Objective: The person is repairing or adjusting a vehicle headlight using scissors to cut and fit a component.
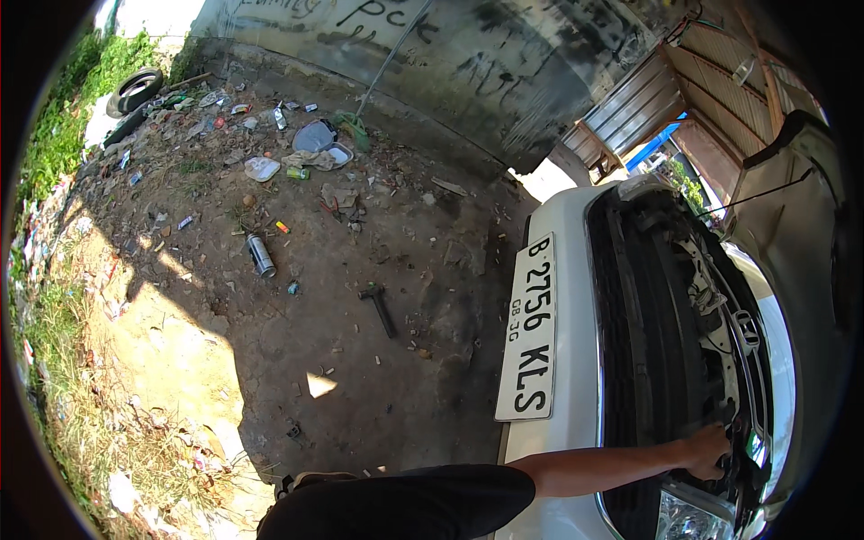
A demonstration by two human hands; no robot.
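The right hand (706,447) reaches into the open grille (666,360) at the car's (562,270) front edge, beside the headlight (688,517), its grip curled on something dark I cannot identify; likely stiff, brittle plastic, best held by its rigid frame.

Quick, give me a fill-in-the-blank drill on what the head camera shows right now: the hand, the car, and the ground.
1. The person's right hand reaches into the car's open ____ bay.
2. The car's bumper is ____ in colour.
3. On the dirt ground left of the licence plate lies a dark ____.
4. A spray can lies on the ground on its ____.

Missing words: engine; white; hammer; side
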